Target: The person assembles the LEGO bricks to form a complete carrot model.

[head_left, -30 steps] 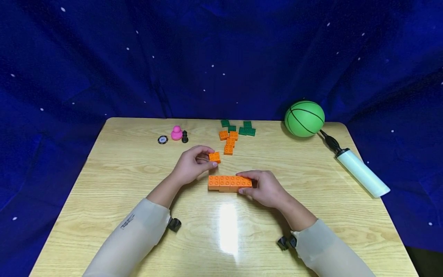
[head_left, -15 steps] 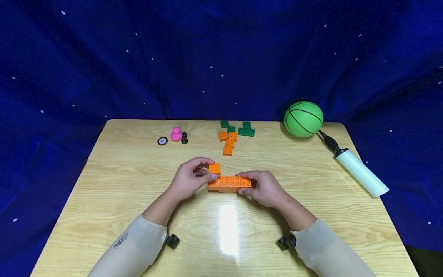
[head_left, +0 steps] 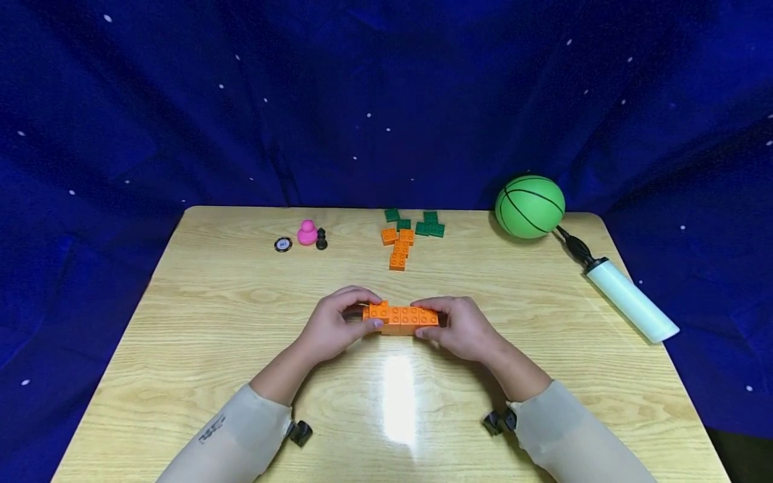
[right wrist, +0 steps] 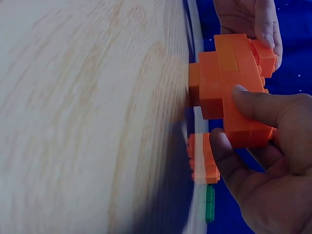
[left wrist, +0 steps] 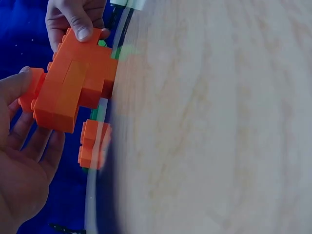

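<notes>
Orange block stack [head_left: 403,320] stands on the table [head_left: 229,288], my right hand [head_left: 464,329] gripping its right end, my left hand [head_left: 335,327] pinching the top brick [head_left: 378,310]. I judge it light, stiff, slightly slick; best held by its flat sides.

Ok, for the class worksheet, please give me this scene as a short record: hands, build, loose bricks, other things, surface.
Left hand: pinches a small orange brick on top of the build's left part
Right hand: grips the build's right end
Build: orange, in layers; whether the small orange brick is fully seated is unclear
Loose: orange bricks and green bricks, beyond the hands
Far left: round chip, pink toy, black piece
Far right: green ball, pump
Surface: wood-grain table
</notes>
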`<state>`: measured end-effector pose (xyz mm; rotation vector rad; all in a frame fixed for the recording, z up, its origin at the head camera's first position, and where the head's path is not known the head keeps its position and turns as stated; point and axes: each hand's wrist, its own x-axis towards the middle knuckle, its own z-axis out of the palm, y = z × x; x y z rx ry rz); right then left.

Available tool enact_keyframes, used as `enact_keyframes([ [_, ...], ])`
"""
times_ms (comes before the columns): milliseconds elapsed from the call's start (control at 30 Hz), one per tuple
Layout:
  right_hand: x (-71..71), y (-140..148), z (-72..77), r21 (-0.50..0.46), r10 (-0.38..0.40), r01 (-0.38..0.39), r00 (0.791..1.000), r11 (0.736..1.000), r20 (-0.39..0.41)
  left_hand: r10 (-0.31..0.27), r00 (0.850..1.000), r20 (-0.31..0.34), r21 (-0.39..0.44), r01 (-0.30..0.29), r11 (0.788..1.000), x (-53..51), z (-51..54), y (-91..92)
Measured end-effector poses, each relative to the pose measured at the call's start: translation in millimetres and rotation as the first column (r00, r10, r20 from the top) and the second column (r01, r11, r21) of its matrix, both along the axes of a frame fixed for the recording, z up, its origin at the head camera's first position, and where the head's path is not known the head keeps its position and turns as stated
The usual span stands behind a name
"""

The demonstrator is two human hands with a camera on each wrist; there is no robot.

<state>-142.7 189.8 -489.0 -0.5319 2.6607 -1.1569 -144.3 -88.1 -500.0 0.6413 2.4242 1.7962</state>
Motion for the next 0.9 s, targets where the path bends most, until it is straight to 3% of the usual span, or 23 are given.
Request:
enact_keyframes([
  [300,-0.3,-0.5,0.5,0.003,0.006,-0.006,1.000,1.000,-0.010,-0.005,1.000,0.000,0.005,0.005,1.000,1.2,-3.6,1.0],
  [567,-0.6,-1.0,0.1,0.009,0.004,-0.004,1.000,1.000,-0.009,-0.052,0.990,0.130,0.086,0.041,0.995,1.9,-3.5,2.2],
  [767,-0.3,-0.8,0.3,0.006,-0.002,0.002,1.000,1.000,-0.004,-0.031,0.987,0.160,0.037,0.026,0.999,0.9,-1.7,2.3],
  [900,0.0,-0.7,0.5,0.005,0.000,0.000,1.000,1.000,-0.010,-0.035,0.985,0.171,0.050,0.027,0.998,-0.1,-3.0,2.5],
])
